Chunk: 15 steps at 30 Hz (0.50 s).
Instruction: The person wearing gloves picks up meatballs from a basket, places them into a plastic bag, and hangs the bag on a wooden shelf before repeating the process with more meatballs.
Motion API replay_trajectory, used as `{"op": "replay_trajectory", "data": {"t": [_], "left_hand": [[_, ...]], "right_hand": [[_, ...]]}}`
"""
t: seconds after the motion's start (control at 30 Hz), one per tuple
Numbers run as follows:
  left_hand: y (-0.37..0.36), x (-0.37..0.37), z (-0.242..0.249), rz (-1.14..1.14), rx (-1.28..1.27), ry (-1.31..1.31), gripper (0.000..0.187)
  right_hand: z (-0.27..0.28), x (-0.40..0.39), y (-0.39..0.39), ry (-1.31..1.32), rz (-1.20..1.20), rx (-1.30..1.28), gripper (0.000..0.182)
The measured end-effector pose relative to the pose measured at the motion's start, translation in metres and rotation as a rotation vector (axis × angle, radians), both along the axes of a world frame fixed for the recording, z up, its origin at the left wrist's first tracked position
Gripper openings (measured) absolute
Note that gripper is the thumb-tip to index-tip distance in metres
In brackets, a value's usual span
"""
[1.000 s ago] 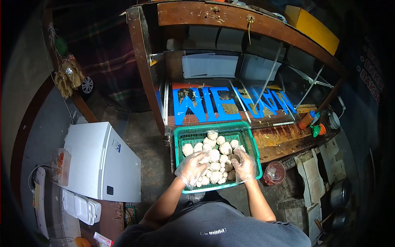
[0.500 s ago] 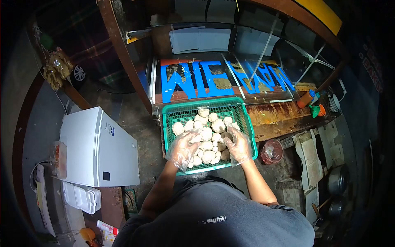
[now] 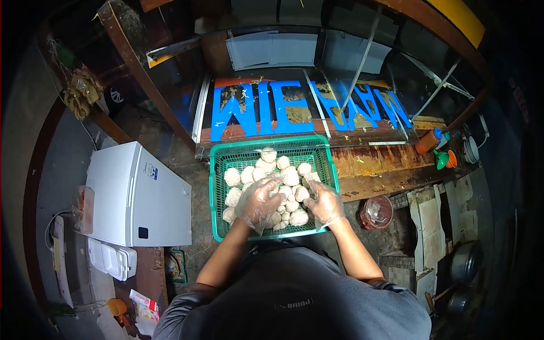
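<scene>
A green plastic basket (image 3: 213, 192) holds several pale, lumpy balls (image 3: 233, 177) of different sizes. My left hand (image 3: 260, 202), in a clear plastic glove, rests over the balls left of the middle, its fingers apart and curved toward the right. Facing it from the right side of the basket is my right hand (image 3: 325, 205), gloved the same way, with its fingers spread beside some balls. Both hands touch or nearly touch the balls, and neither one lifts any. The balls under my palms are hidden.
Beyond the basket stands a glass case with blue letters (image 3: 263, 107). A white freezer (image 3: 136, 195) is at the left, with foam boxes (image 3: 116, 260) below it. On the right are a wooden bench (image 3: 385, 164), a red bucket (image 3: 376, 212), an orange bottle (image 3: 429, 140) and metal pots (image 3: 466, 262).
The view has shifted, and the basket appears slightly further left. Balls lie differently, with more at the left side. My hands have moved closer together over them.
</scene>
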<state>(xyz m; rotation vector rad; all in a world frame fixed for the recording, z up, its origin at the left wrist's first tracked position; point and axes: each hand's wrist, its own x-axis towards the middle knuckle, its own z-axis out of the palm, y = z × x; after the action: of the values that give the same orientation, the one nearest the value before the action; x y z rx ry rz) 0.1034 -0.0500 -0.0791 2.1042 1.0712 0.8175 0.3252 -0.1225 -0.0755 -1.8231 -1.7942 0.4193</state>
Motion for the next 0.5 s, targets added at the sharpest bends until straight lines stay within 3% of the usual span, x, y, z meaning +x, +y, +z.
{"op": "replay_trajectory", "data": {"t": [0.17,0.33,0.47,0.5], "left_hand": [[0.002,-0.009,0.003,0.180,-0.007,0.085,0.042],[0.003,-0.034,-0.004,0.234,0.028,0.019,0.040],[-0.004,-0.046,-0.009,0.267,-0.025,0.021,0.039],[-0.006,-0.050,-0.014,0.275,-0.028,-0.002,0.040]], "right_hand": [[0.000,0.008,0.005,0.050,0.034,-0.096,0.051],[0.020,-0.001,0.015,0.101,0.151,-0.013,0.050],[0.002,-0.018,0.023,0.037,0.206,0.134,0.043],[0.005,-0.023,0.025,0.038,0.238,0.059,0.048]]}}
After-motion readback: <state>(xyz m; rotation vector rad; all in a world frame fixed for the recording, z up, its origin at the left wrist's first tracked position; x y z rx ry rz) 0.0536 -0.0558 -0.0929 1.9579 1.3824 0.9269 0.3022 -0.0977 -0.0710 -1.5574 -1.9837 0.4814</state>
